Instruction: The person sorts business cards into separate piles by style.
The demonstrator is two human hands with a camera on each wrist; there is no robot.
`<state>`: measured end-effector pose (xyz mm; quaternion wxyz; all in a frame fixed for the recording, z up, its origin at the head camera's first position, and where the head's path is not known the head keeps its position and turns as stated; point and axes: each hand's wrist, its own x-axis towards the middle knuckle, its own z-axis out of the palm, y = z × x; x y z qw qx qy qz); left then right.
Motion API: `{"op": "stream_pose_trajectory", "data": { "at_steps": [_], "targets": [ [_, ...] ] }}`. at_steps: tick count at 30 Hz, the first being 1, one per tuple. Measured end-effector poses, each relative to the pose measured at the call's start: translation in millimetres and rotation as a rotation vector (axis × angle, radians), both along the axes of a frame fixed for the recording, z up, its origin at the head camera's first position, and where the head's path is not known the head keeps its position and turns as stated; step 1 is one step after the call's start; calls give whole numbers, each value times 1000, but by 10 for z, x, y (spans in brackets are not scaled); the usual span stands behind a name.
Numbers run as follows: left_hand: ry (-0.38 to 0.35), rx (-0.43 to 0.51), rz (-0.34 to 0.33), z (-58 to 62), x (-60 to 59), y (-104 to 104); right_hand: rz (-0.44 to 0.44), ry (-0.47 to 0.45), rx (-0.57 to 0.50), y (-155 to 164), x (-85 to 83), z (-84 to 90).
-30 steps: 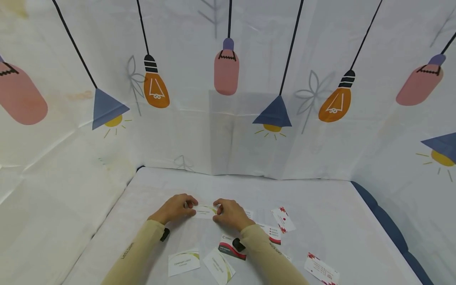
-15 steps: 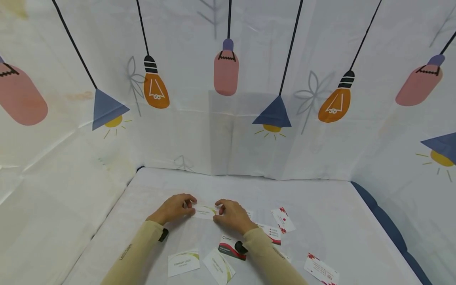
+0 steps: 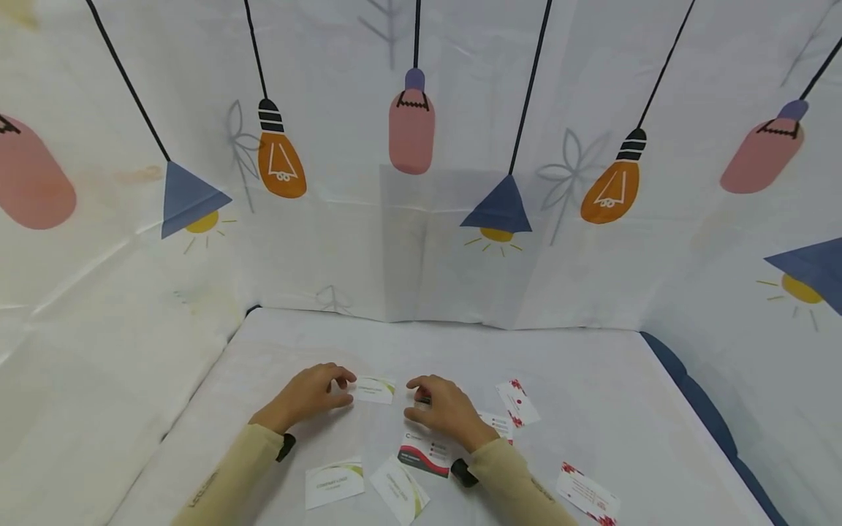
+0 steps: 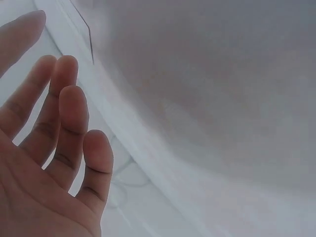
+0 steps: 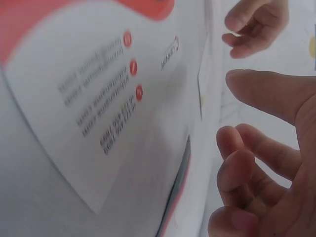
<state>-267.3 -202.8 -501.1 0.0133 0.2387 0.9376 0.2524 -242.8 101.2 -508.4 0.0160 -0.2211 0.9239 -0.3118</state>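
A white business card (image 3: 375, 390) with a green curve and grey lettering lies flat on the white table, between my two hands. My left hand (image 3: 308, 394) is at its left end, fingers loosely bent and holding nothing; the left wrist view shows its palm and spread fingers (image 4: 73, 111). Some way right of that card is my right hand (image 3: 450, 410), thumb and fingers apart, nothing between them. Beneath and beside it lie red, black and white business cards (image 3: 424, 451), one with red icons large in the right wrist view (image 5: 103, 94). My right hand partly hides another.
Two more green-curved cards (image 3: 334, 483) (image 3: 400, 491) lie nearer on the table (image 3: 217, 438). Toward the right are two cards with red leaf patterns (image 3: 517, 402) (image 3: 588, 493). A white curtain (image 3: 316, 248) printed with lamps stands behind the table.
Both hands have drawn away from the green-curved card, the left to the left and the right to the right and nearer. The card stays on the table. The head view has shifted slightly.
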Motion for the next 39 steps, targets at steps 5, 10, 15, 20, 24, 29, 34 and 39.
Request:
{"op": "stream_pose_trajectory", "data": {
  "at_steps": [5, 10, 15, 20, 24, 29, 34, 39],
  "targets": [
    [110, -54, -32, 26, 208, -38, 45, 17, -4, -44, 114, 1],
    [166, -60, -41, 44, 449, -111, 104, 2, -31, -112, 218, -18],
    [105, -56, -19, 66, 659, -166, 170, 45, -49, -180, 330, -11],
    [82, -32, 21, 71, 833, -195, 242, 82, -20, -294, 432, 20],
    [128, -74, 33, 24, 969, -206, 258, 89, 23, -398, 519, 41],
    [189, -91, 79, -69, 1138, -243, 271, 113, 69, -541, 618, 37],
    [255, -71, 76, -122, 1248, -251, 275, 144, 86, -629, 677, 57],
    [228, -97, 89, -161, 1288, -226, 288, 170, 111, -663, 689, 85]
  ]
}}
